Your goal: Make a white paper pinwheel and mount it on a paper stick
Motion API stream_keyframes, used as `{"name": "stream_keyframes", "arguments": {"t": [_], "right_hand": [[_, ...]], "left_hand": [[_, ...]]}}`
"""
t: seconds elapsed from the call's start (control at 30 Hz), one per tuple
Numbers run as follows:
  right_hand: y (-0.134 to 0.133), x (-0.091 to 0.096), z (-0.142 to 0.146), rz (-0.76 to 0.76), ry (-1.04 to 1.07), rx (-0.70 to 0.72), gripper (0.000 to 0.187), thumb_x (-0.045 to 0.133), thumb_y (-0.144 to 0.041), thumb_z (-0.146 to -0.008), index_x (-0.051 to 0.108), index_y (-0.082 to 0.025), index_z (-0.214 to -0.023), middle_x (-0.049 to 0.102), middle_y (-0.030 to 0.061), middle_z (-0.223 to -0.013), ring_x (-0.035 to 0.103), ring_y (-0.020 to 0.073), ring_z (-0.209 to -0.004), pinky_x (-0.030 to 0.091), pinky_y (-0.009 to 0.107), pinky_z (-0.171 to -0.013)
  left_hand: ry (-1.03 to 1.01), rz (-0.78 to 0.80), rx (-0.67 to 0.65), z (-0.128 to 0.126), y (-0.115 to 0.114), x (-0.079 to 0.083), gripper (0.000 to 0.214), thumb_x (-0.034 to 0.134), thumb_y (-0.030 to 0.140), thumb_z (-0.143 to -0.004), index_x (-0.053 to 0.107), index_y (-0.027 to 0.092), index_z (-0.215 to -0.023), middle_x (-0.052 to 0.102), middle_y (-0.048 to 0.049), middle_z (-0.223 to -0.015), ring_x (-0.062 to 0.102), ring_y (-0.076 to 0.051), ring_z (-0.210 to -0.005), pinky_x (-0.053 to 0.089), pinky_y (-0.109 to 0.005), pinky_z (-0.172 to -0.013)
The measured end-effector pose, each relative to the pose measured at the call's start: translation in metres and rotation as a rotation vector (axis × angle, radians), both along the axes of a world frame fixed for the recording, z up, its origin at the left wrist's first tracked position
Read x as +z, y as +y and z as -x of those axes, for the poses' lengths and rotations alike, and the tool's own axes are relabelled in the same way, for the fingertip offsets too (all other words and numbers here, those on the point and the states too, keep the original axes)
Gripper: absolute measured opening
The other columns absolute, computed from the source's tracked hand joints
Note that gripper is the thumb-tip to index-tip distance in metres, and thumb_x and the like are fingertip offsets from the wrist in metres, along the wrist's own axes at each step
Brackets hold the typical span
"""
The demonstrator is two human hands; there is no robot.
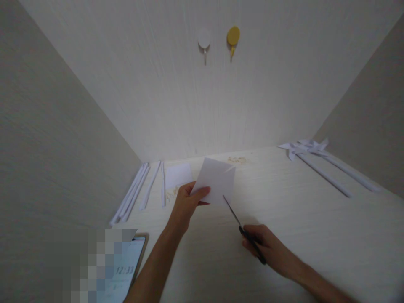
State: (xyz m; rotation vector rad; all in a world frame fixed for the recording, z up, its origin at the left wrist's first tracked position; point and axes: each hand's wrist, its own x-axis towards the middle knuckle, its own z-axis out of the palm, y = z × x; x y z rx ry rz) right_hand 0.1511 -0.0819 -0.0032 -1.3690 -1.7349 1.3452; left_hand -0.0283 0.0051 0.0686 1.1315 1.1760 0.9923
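Observation:
My left hand (189,202) pinches a square sheet of white paper (216,181) at its lower left, thumb on top. A slit runs inward from the sheet's upper right corner. In my right hand (263,244) is a pair of scissors (251,242) with dark handles. Their blades point up and left, with the tip over the paper's lower right edge. Whether the tip touches the sheet I cannot tell.
Rolled paper sticks (131,193) and a white paper stack (178,174) lie at the left. Paper pinwheels (304,147) on sticks rest at the right. A phone (121,269) is at lower left. White (204,40) and yellow (233,35) hooks are on the back wall.

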Motion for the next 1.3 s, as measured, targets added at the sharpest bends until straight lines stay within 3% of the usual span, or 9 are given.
{"name": "stream_keyframes", "arguments": {"t": [0.5, 1.3], "right_hand": [[0.001, 0.000, -0.001, -0.011, -0.018, 0.014, 0.035, 0.042, -0.042, -0.079, 0.033, -0.018, -0.055, 0.030, -0.0048, -0.053, 0.028, 0.0073, -0.049, 0.023, 0.021, -0.044], [0.001, 0.005, 0.003, -0.032, 0.087, -0.009, 0.035, 0.041, -0.045, -0.078, 0.035, -0.018, -0.056, 0.033, -0.0034, -0.056, 0.031, 0.0092, -0.053, 0.027, 0.022, -0.047]], "left_hand": [[0.005, 0.006, 0.015, -0.001, 0.000, 0.001, 0.025, 0.065, 0.028, -0.057, 0.065, 0.010, -0.075, 0.066, -0.0073, -0.072, 0.058, -0.015, -0.062, 0.049, -0.027, -0.058], [0.001, 0.044, -0.090, -0.010, -0.008, -0.003, 0.021, 0.063, 0.026, -0.059, 0.066, 0.010, -0.073, 0.064, -0.0039, -0.065, 0.056, -0.013, -0.057, 0.047, -0.025, -0.057]]}}
